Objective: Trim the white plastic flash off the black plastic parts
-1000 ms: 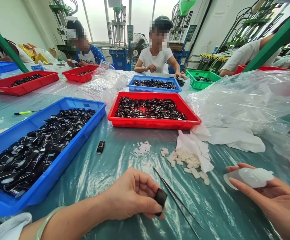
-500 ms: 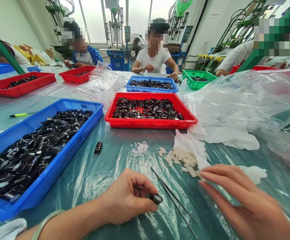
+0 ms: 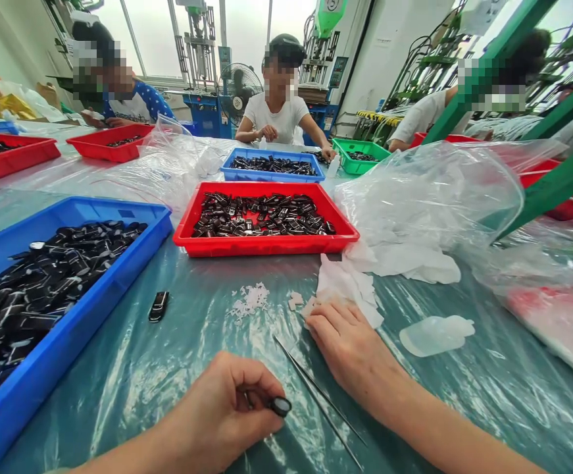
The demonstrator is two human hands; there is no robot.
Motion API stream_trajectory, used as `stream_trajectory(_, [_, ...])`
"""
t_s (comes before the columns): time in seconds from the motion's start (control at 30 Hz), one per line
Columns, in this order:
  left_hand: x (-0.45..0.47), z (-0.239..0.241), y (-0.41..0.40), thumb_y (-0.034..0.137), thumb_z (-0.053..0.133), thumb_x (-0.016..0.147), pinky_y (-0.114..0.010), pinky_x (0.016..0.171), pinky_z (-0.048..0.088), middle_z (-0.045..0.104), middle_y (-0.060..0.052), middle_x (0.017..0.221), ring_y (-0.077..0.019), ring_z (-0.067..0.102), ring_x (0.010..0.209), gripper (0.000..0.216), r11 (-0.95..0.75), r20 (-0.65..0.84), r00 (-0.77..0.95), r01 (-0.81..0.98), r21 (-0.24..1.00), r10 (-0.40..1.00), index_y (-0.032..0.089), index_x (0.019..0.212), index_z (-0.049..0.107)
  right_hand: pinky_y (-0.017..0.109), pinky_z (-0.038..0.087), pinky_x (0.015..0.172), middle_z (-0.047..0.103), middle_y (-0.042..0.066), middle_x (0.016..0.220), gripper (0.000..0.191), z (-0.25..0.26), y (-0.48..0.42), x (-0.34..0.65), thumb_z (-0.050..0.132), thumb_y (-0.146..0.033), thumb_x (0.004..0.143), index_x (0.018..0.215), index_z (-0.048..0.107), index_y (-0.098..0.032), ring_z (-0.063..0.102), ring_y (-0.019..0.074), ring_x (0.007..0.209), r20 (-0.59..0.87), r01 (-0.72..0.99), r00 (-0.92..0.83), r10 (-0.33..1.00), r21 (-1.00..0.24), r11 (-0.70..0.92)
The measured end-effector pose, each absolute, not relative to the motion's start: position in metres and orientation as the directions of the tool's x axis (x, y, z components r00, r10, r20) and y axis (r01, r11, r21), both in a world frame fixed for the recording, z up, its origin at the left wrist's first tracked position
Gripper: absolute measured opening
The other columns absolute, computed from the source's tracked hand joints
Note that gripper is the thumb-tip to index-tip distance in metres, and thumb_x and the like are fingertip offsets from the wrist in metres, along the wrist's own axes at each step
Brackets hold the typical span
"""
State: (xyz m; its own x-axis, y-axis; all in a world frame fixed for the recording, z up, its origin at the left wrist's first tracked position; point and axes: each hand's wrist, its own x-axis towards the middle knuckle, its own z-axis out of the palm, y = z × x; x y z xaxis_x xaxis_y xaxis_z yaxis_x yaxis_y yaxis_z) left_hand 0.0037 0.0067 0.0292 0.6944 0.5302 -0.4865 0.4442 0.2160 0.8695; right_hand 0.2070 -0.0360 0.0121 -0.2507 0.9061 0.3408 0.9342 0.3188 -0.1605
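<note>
My left hand is closed, pinching a small black part with a round grey end between thumb and fingers. With its fingers stretched out and palm down, my right hand lies over the pale cream pieces beside a crumpled white sheet. Its fingertips and thumb are largely hidden. Metal tweezers rest on the table between both hands. Farther off lie a heap of white scraps and a single black car-shaped piece.
A blue tray of black parts stands at left, a red tray of them ahead. A translucent bottle lies at right, near clear plastic bags. Co-workers sit across the table among more trays; a green bar crosses at right.
My right hand has moved left, onto the cream pieces, uncovering the translucent bottle. The left hand keeps hold of the black part. The view has shifted to the right.
</note>
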Motion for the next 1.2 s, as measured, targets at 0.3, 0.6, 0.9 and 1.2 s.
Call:
stream_trajectory(0.3, [0.007, 0.029, 0.008, 0.018, 0.064, 0.064, -0.017, 0.051, 0.034, 0.055, 0.003, 0.058, -0.0064, 0.045, 0.054, 0.015, 0.241, -0.463, 0.706, 0.398, 0.885, 0.536, 0.011, 0.077, 0.066, 0.022, 0.047, 0.06, 0.06, 0.0, 0.071, 0.009, 0.026, -0.053, 0.195, 0.052, -0.012, 0.082, 0.077, 0.056, -0.018, 0.057, 0.0108, 0.066, 0.305, 0.707, -0.14, 0.942, -0.635, 0.311])
stream_trajectory(0.6, [0.004, 0.021, 0.008, 0.017, 0.063, 0.065, -0.015, 0.049, 0.034, 0.054, 0.004, 0.057, -0.0052, 0.044, 0.05, 0.014, 0.185, -0.379, 0.742, 0.335, 0.924, 0.552, 0.011, 0.077, 0.066, 0.02, 0.048, 0.051, 0.06, 0.0, 0.065, 0.005, 0.03, -0.056, 0.181, 0.068, -0.022, 0.071, 0.075, 0.07, -0.021, 0.056, 0.0105, 0.058, 0.036, 0.244, -0.08, 0.996, -0.968, 0.054])
stream_trajectory(0.9, [0.003, 0.019, 0.007, 0.02, 0.064, 0.067, -0.014, 0.047, 0.033, 0.051, 0.005, 0.054, -0.0047, 0.043, 0.049, 0.011, 0.148, -0.337, 0.752, 0.309, 0.939, 0.567, 0.012, 0.074, 0.064, 0.017, 0.052, 0.057, 0.065, -0.003, 0.069, 0.006, 0.022, -0.066, 0.175, 0.067, -0.02, 0.074, 0.076, 0.063, -0.024, 0.063, 0.0111, 0.063, 0.108, 0.396, 0.022, 0.994, -0.914, 0.09])
stream_trajectory(1.2, [0.005, 0.021, 0.009, 0.014, 0.063, 0.066, -0.013, 0.046, 0.032, 0.048, 0.006, 0.051, -0.0037, 0.04, 0.048, 0.007, 0.161, -0.337, 0.756, 0.3, 0.94, 0.561, 0.011, 0.072, 0.065, 0.018, 0.054, 0.066, 0.067, 0.002, 0.084, 0.022, 0.021, -0.067, 0.174, 0.06, -0.002, 0.076, 0.088, 0.062, -0.02, 0.064, 0.0106, 0.072, 0.405, 0.561, -0.257, 0.877, -0.677, 0.477])
